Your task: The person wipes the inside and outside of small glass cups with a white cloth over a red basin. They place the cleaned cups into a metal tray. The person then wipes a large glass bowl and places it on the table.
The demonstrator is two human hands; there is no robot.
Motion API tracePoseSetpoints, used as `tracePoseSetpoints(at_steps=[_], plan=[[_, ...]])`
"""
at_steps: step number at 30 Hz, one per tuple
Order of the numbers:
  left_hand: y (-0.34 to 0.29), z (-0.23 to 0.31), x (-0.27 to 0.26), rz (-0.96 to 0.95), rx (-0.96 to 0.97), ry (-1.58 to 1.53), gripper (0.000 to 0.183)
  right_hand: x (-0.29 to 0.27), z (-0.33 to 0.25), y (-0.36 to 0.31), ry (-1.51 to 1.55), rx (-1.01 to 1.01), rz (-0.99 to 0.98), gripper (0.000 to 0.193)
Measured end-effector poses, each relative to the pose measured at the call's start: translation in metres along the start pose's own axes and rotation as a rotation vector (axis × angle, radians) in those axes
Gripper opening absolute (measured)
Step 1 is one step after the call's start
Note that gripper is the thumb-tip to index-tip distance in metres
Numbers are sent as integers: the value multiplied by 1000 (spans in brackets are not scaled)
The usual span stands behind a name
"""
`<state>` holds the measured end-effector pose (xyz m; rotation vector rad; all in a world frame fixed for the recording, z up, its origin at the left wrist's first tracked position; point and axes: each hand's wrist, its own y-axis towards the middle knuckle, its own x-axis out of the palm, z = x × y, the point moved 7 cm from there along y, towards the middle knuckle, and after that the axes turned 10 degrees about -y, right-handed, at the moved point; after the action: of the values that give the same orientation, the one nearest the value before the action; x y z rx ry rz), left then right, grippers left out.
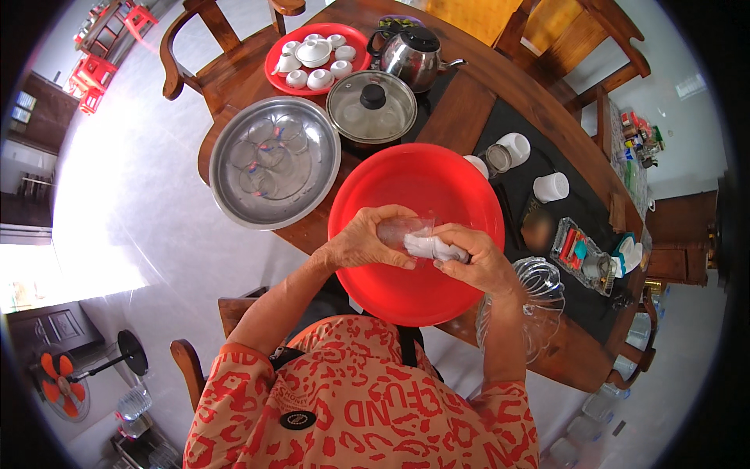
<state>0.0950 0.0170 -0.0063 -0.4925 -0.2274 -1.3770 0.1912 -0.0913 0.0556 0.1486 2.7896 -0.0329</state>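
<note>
Over a large red plastic basin (pixel 402 176), my left hand (pixel 361 239) wraps round a clear drinking glass (pixel 393 232) tilted on its side. My right hand (pixel 478 264) grips a bunched white cloth (pixel 430 247), whose front end sits inside the mouth of the glass. Both hands are close together, above the basin's middle. Left of the basin, a wide metal basin (pixel 223 191) holds several clear glasses (pixel 269 148). By my right forearm stands a fluted clear glass bowl (pixel 539 301), partly hidden by the arm.
Behind the basins are a lidded pot (pixel 371 117), a steel kettle (pixel 414 59) and a red tray (pixel 355 39) with a white tea set. White cups (pixel 551 187) and a clear box of small items (pixel 582 254) stand on the right. Wooden chairs (pixel 223 59) surround the table.
</note>
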Motion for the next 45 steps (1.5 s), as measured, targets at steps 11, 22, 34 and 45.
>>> tracePoseSetpoints(at_steps=[11,22,34,45], plan=[[2,8,-5,37,73,196,66,-8,3,14,118,3,419,20],[-2,23,-12,228,294,547,63,10,51,15,208,450,271,25],[-4,6,-22,222,303,351,59,0,18,14,-249,79,425,19],[-1,-1,-22,138,277,150,65,-13,65,-4,490,288,408,20]])
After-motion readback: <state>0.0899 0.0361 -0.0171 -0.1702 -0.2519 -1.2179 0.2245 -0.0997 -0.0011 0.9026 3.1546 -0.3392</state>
